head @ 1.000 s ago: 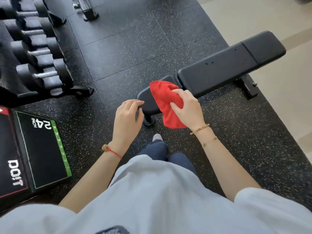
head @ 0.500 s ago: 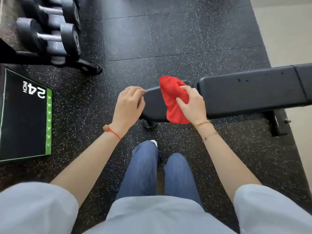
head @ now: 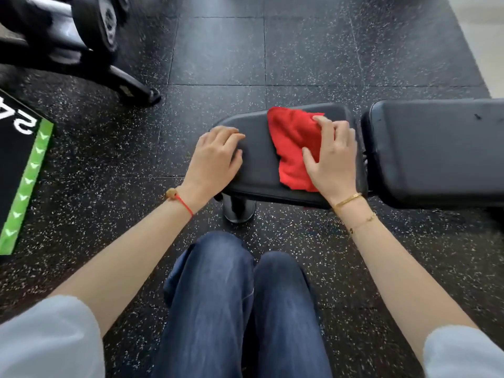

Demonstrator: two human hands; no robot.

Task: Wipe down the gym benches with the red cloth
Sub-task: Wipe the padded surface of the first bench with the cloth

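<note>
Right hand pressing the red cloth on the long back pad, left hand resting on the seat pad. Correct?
Not quite. The head view shows the right hand pressing the red cloth on the seat pad, not the back pad. The left hand does rest on the seat pad.

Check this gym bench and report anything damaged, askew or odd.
Only a small dark scuff or nick on the long back pad, near its far edge. The seat pad under the red cloth looks sound; nothing spilled.

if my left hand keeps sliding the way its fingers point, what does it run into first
Probably the red cloth: the left hand points rightward along the seat pad, with only bare pad between.
</note>
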